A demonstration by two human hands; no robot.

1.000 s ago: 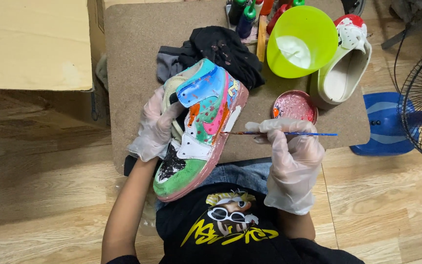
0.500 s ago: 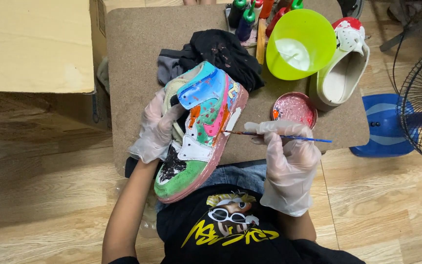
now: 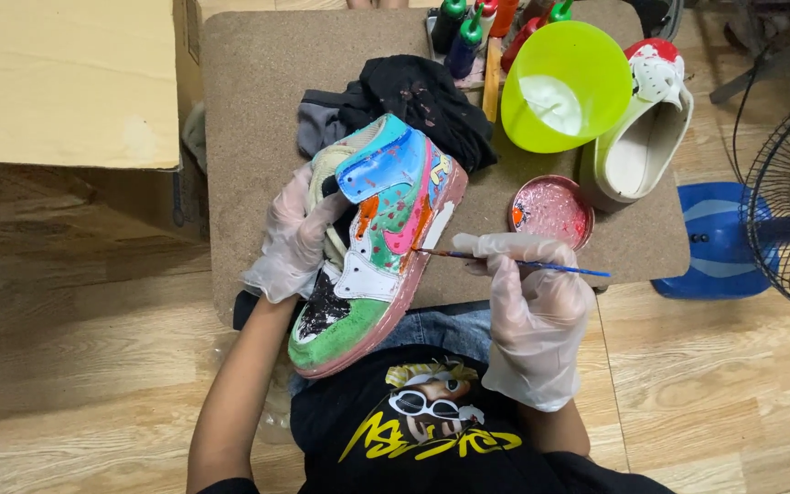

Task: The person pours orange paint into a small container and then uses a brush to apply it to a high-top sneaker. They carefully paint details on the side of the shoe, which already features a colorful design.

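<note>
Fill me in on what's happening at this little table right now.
A person in clear plastic gloves is painting a sneaker. The left hand grips the shoe from its open side, tilting it over the lap. The right hand holds a thin blue paintbrush with its tip at the shoe's side, by the sole. On the brown tabletop sit a round paint-stained palette, a lime-green bowl, paint bottles, a black cloth and a second shoe.
</note>
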